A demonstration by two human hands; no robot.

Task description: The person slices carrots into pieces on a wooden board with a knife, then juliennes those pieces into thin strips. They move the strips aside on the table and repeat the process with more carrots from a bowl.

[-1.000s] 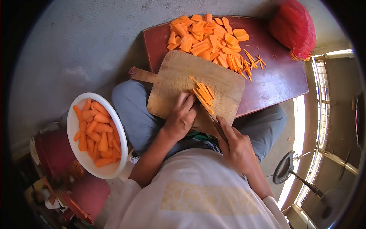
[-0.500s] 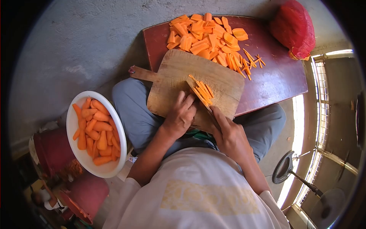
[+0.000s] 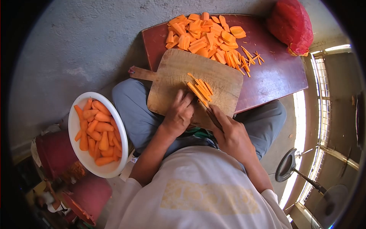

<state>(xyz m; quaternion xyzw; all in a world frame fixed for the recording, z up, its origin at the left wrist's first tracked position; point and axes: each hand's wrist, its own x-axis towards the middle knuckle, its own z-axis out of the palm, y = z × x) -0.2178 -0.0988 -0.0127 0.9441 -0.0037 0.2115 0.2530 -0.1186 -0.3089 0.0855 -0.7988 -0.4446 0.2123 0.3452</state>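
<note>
A wooden cutting board (image 3: 167, 91) with a handle lies across my lap and the table edge. My right hand (image 3: 230, 131) is wrapped round the handle of a knife (image 3: 214, 119), whose blade is seen nearly edge-on. Cut carrot sticks (image 3: 202, 88) lie along the blade on the board. Close to the blade's left side, my left hand (image 3: 178, 116) has its fingers curled down onto the board. Whatever is under those fingertips is hidden.
Carrot slices (image 3: 198, 34) are heaped on the red table (image 3: 274, 76), with loose carrot sticks (image 3: 248, 57) beside them. A red mesh sack (image 3: 291, 26) sits at the far right corner. Left of me, a white basin (image 3: 124, 152) holds peeled carrots (image 3: 101, 128). Behind it are red buckets (image 3: 89, 194) and another person (image 3: 51, 200).
The carrot sticks by the blade have shifted slightly, with one lying nearer my left fingers. Both hands stay in nearly the same place, and the view has moved a little.
</note>
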